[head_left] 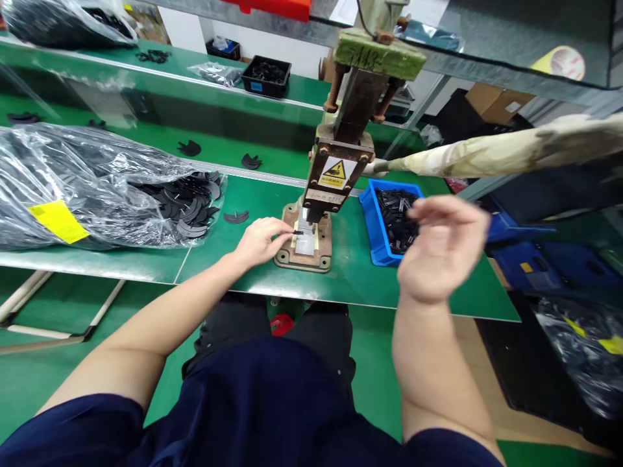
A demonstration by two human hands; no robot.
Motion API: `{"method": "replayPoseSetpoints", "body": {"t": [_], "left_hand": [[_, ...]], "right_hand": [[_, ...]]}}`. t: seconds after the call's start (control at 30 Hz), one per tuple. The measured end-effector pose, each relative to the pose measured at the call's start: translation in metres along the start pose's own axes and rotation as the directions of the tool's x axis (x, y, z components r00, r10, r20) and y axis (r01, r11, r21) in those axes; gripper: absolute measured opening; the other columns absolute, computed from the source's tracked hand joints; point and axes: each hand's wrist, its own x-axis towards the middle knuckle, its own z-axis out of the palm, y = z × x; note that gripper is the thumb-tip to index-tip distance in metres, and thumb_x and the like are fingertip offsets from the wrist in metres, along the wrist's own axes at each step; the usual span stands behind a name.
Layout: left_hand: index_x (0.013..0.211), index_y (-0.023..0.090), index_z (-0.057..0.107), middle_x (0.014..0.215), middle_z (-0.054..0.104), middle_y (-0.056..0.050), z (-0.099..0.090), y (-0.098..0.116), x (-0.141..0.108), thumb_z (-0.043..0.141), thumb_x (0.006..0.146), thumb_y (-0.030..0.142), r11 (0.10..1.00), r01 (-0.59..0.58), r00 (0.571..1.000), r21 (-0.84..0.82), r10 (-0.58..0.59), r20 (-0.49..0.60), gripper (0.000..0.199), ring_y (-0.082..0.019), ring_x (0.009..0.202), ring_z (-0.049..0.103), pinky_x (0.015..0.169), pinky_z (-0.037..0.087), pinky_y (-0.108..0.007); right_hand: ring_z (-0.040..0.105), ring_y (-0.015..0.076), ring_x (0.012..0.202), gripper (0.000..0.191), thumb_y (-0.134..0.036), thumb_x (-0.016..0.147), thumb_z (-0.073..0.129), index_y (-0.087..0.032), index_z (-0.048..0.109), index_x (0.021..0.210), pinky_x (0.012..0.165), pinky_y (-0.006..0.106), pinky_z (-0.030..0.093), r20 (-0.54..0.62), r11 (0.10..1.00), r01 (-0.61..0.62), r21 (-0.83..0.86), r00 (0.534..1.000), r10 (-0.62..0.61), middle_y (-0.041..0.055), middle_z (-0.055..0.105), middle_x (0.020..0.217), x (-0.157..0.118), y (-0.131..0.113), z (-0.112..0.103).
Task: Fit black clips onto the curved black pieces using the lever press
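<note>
My left hand [265, 240] reaches to the base of a hand press [335, 139]. Its thumb and forefinger are pinched on a small black part [298, 232], held at the pale plate [305, 244] under the press's ram. Blurred by motion, my right hand [435, 246] is raised in front of the right edge of a blue bin [371, 224]. Its fingers are loosely bent and apart from the thumb, with nothing visible in them. Many small black parts [396, 214] fill the bin.
At the left lies a clear plastic bag [97, 188] spilling curved black pieces [187, 204]. One loose curved piece [236, 216] is on the green bench [219, 259]. The press's wrapped lever [487, 152] extends right above my right hand. A black bin [266, 76] stands behind.
</note>
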Motion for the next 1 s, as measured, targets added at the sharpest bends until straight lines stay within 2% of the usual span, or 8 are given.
{"method": "replayPoseSetpoints", "body": {"t": [0.1, 0.13, 0.27, 0.4, 0.6, 0.8, 0.9, 1.0], "left_hand": [[0.112, 0.022, 0.081, 0.117, 0.082, -0.01, 0.009, -0.019, 0.021, 0.057, 0.108, 0.034, 0.993, -0.027, 0.995, 0.118, 0.015, 0.101, 0.027, -0.026, 0.113, 0.073, 0.099, 0.052, -0.042], [0.114, 0.023, 0.081, 0.118, 0.081, -0.01, 0.012, -0.021, 0.027, 0.056, 0.108, 0.033, 0.987, -0.051, 0.99, 0.153, 0.03, 0.138, 0.027, -0.027, 0.113, 0.073, 0.097, 0.051, -0.042], [0.118, 0.025, 0.082, 0.12, 0.079, -0.011, 0.018, -0.019, 0.04, 0.055, 0.105, 0.026, 0.955, -0.168, 0.961, 0.244, 0.104, 0.256, 0.029, -0.029, 0.108, 0.071, 0.09, 0.048, -0.044], [0.115, 0.024, 0.083, 0.117, 0.078, -0.012, 0.014, -0.011, 0.047, 0.057, 0.103, 0.024, 0.938, -0.213, 0.941, 0.275, 0.121, 0.316, 0.028, -0.03, 0.107, 0.068, 0.087, 0.046, -0.045], [0.115, 0.023, 0.082, 0.12, 0.079, -0.011, 0.013, -0.009, 0.048, 0.052, 0.106, 0.022, 0.951, -0.192, 0.942, 0.243, 0.11, 0.316, 0.031, -0.027, 0.106, 0.068, 0.088, 0.047, -0.043], [0.123, 0.024, 0.08, 0.127, 0.077, -0.011, 0.011, -0.008, 0.042, 0.048, 0.111, 0.03, 0.964, -0.161, 0.943, 0.21, 0.088, 0.32, 0.035, -0.027, 0.116, 0.068, 0.095, 0.047, -0.043], [0.132, 0.024, 0.076, 0.133, 0.076, -0.012, -0.008, -0.028, 0.035, 0.051, 0.109, 0.033, 0.964, -0.066, 0.95, 0.259, -0.019, 0.313, 0.034, -0.03, 0.123, 0.066, 0.102, 0.046, -0.044], [0.14, 0.019, 0.071, 0.141, 0.072, -0.017, -0.042, -0.064, 0.023, 0.064, 0.101, 0.034, 0.895, 0.128, 0.938, 0.426, -0.249, 0.24, 0.042, -0.036, 0.131, 0.061, 0.11, 0.044, -0.049]], "right_hand": [[0.071, 0.0182, 0.101, 0.055, -0.075, 0.085, 0.071, -0.028, 0.074, 0.114, 0.089, 0.039, 0.059, -0.091, 0.968, 0.171, 0.183, 0.983, -0.157, 0.0027, 0.067, 0.107, 0.064, -0.038, 0.011], [0.072, 0.0185, 0.104, 0.057, -0.078, 0.087, 0.066, -0.027, 0.074, 0.113, 0.093, 0.04, 0.059, -0.033, 0.971, 0.143, 0.191, 0.99, -0.139, 0.0037, 0.068, 0.112, 0.077, -0.051, 0.017], [0.069, 0.0172, 0.075, 0.05, -0.072, 0.096, 0.056, -0.025, 0.072, 0.095, 0.078, 0.041, 0.062, 0.124, 0.981, 0.078, 0.179, 0.987, -0.101, 0.0019, 0.063, 0.081, 0.092, -0.076, 0.035], [0.062, 0.0168, 0.064, 0.034, -0.055, 0.091, 0.078, -0.024, 0.067, 0.081, 0.073, 0.043, 0.062, 0.129, 0.965, 0.128, 0.229, 0.979, -0.161, -0.0016, 0.057, 0.069, 0.07, -0.065, 0.031], [0.07, 0.02, 0.079, 0.025, -0.043, 0.089, 0.072, -0.027, 0.063, 0.072, 0.108, 0.057, 0.058, 0.239, 0.981, 0.182, 0.073, 0.951, -0.194, -0.0033, 0.064, 0.07, 0.003, -0.036, 0.01], [0.069, 0.0218, 0.085, 0.016, -0.03, 0.082, 0.072, -0.033, 0.062, 0.07, 0.116, 0.063, 0.053, 0.143, 0.973, 0.228, -0.04, 0.965, -0.22, -0.0046, 0.065, 0.071, -0.062, -0.005, 0.008], [0.068, 0.024, 0.086, 0.013, -0.033, 0.083, 0.071, -0.035, 0.064, 0.072, 0.115, 0.069, 0.052, 0.104, 0.978, 0.207, -0.037, 0.974, -0.203, -0.0034, 0.063, 0.071, -0.069, 0.002, 0.01], [0.069, 0.0236, 0.086, 0.011, -0.033, 0.084, 0.071, -0.035, 0.066, 0.074, 0.114, 0.067, 0.052, 0.098, 0.969, 0.247, -0.006, 0.964, -0.245, -0.0033, 0.061, 0.07, -0.068, 0.005, 0.012]]}}
